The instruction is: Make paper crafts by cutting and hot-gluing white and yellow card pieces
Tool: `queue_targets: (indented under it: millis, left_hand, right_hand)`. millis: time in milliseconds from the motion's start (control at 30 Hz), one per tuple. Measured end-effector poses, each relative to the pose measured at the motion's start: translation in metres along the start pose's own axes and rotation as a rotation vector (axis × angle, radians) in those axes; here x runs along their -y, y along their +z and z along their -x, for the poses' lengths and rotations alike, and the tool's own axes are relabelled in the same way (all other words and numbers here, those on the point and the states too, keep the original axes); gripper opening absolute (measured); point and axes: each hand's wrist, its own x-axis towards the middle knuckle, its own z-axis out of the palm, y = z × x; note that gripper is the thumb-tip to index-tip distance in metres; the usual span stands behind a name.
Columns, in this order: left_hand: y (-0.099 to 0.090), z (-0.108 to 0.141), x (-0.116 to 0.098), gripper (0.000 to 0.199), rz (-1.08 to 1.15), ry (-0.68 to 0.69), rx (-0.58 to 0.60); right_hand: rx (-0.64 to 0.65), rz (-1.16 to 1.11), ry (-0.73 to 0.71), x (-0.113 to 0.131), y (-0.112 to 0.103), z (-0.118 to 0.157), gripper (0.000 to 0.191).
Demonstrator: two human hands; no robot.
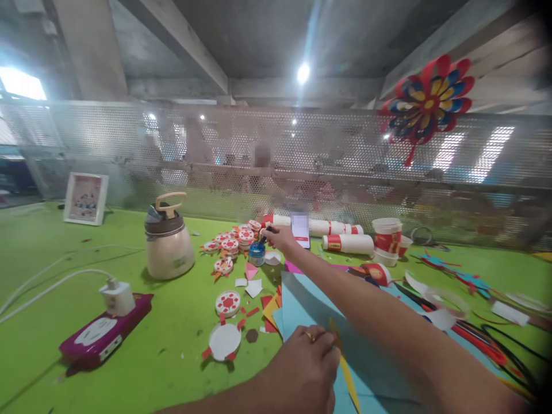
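My left hand (302,362), with a ring on one finger, is closed on a narrow yellow paper strip (350,382) above light blue paper sheets (302,296). My right hand (280,238) reaches forward across the sheets, its fingers pinched on a thin black-handled tool (267,233). The tool's lower end is at the mouth of a small blue jar (257,253), and I cannot make out its tip. Left of my left hand lie a white paper disc (225,341) with red tabs and a red-patterned disc (227,303). Several similar discs (230,244) are piled beside the jar.
At left stand a kettle-shaped bottle (169,247), a purple power strip (103,333) and a picture frame (86,198). Behind my right hand are a phone (301,229), paper cup stacks (348,244) and upright cups (387,241). Cords and tape (452,305) lie at right.
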Motion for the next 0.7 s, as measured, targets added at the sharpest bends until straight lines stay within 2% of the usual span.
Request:
queue_targets:
  millis: [167,533,700]
  left_hand:
    - [-0.002,0.0,-0.001,0.036,-0.005,-0.004,-0.007]
    - [-0.007,0.001,-0.004,0.038,-0.017,-0.023,-0.011]
    - [-0.014,0.002,-0.008,0.036,-0.02,-0.033,-0.002]
  right_hand:
    - [0.002,0.124,-0.093,0.013,-0.016,-0.002,0.03]
    - [0.331,0.315,-0.144,0.048,-0.04,0.002,0.026]
    - [0.39,0.278,-0.204,0.062,-0.053,0.011,0.009]
